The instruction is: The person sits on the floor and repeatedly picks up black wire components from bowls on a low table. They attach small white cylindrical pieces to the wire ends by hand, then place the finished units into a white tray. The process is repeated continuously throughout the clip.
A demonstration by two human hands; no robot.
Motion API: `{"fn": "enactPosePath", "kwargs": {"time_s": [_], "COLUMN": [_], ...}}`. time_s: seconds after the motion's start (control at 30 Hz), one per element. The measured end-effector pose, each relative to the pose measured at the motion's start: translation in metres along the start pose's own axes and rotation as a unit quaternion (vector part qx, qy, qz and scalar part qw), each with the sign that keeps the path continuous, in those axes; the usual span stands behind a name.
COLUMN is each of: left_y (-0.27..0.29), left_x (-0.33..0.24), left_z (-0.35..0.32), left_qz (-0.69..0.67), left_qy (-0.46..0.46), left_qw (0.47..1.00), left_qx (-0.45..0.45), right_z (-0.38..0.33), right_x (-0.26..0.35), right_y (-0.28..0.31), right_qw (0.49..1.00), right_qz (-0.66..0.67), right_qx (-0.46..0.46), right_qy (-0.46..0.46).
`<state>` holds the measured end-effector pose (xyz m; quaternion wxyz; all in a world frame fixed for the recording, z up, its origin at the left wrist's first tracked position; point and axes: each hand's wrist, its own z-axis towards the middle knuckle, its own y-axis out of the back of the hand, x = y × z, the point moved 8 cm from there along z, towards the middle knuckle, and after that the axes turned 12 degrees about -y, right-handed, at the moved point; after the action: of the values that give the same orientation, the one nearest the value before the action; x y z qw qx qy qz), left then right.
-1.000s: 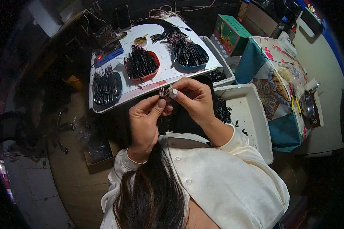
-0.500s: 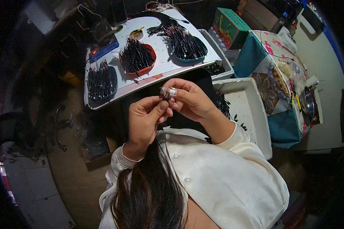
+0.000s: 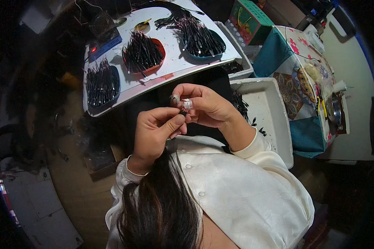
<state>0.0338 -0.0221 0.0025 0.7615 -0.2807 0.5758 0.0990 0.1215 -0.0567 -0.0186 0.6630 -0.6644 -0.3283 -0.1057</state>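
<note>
Left hand (image 3: pixel 153 129): my fingers pinched together on a small wire bundle (image 3: pixel 184 111), in front of me, near the counter (image 3: pixel 171 54). Right hand (image 3: pixel 210 107): my white-wrapped thumb and forefinger slightly parted beside it, seemingly gripping nothing; I judge a steady left pinch close to the ends serves best. Markings on the green box (image 3: pixel 257 20): too small to read

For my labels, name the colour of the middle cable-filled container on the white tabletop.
The middle container is orange-red; the head view shows it best.
</note>
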Motion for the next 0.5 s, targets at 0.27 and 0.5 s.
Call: {"fn": "enactPosePath", "kwargs": {"time_s": [0.27, 0.5], "left_y": [0.003, 0.009], "left_x": [0.01, 0.012], "left_z": [0.004, 0.002], "left_qz": [-0.043, -0.03], "left_qy": [0.022, 0.003], "left_qw": [0.999, 0.999], "left_qx": [-0.019, -0.044], "right_z": [0.005, 0.001], "right_x": [-0.01, -0.004], "right_y": [0.007, 0.012], "right_qw": [0.998, 0.996], "right_qz": [0.052, -0.036], "right_qx": [0.038, -0.044], "right_qy": [-0.012, 0.069]}}
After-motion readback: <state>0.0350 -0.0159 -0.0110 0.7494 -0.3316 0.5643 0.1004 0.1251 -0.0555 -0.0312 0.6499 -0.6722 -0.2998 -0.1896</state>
